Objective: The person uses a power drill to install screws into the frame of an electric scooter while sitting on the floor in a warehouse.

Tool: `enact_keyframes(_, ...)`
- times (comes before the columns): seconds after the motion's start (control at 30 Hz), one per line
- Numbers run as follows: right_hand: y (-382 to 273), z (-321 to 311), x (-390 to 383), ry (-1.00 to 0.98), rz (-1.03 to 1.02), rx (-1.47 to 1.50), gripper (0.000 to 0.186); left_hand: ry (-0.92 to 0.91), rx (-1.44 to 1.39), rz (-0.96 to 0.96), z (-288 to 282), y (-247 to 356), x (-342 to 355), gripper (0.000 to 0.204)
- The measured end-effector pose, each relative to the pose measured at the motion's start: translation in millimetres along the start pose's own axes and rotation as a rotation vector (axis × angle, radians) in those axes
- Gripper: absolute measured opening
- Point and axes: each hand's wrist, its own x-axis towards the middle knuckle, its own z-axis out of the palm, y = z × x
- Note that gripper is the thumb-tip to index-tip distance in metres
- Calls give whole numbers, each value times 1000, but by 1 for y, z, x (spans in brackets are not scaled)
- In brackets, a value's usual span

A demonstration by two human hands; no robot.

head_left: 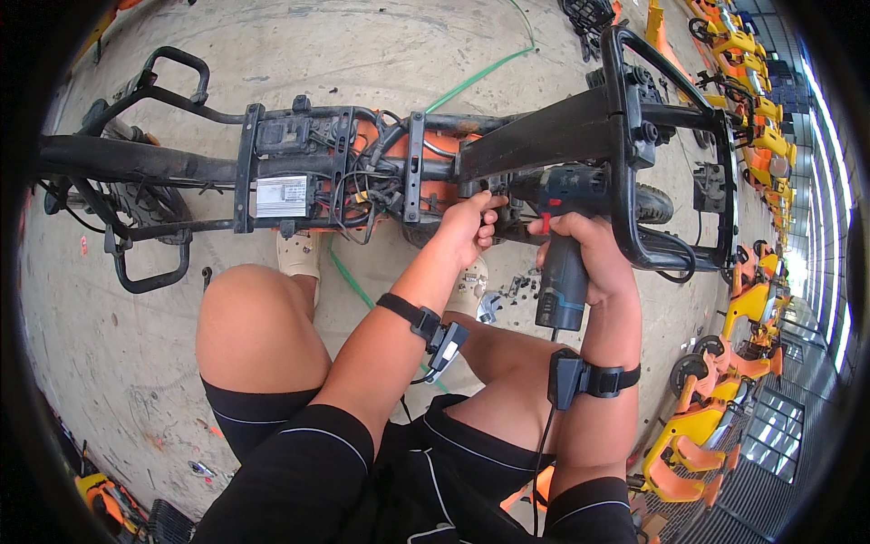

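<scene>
In my right hand point(596, 249) is a dark cordless drill point(562, 295), its handle wrapped by my fingers. Its nose points left, toward the black metal frame point(544, 136) of a stripped two-wheeled vehicle. My left hand point(467, 225) is closed against the frame just left of the drill's nose. Its thumb and index finger come together there, the other fingers curl in, and whatever they pinch is too small to make out. The spot where the drill meets the frame is partly hidden.
A silver control box point(281, 197) and loose cables point(362, 195) sit along the frame's middle. Small dark parts point(521, 286) lie on the concrete floor below the drill. A green hose point(480, 72) crosses the floor. Yellow scooters point(693, 440) line the right side.
</scene>
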Motion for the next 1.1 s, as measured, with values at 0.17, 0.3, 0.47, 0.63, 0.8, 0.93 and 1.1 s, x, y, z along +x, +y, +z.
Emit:
enact_keyframes(0.17, -2, 1, 0, 5, 27, -25, 21, 28, 25, 0, -3, 2, 0, 35)
enact_keyframes(0.3, -5, 11, -5, 37, 22, -88, 27, 30, 30, 4, -4, 2, 0, 33)
enact_keyframes(0.47, -6, 13, -6, 50, 44, -107, 27, 44, 38, -4, -2, 3, -2, 33)
enact_keyframes(0.63, -5, 13, -5, 19, 17, -118, 26, 73, 43, -9, -1, 3, 0, 34)
enact_keyframes(0.8, -4, 14, -5, 21, 11, -127, 25, 68, 40, -16, -1, 4, -1, 35)
enact_keyframes(0.93, -4, 15, -6, 23, 3, -137, 25, 72, 43, -13, 0, 4, -3, 35)
enact_keyframes(1.1, -5, 15, -5, 11, 21, -148, 25, 67, 39, -7, -1, 4, -2, 36)
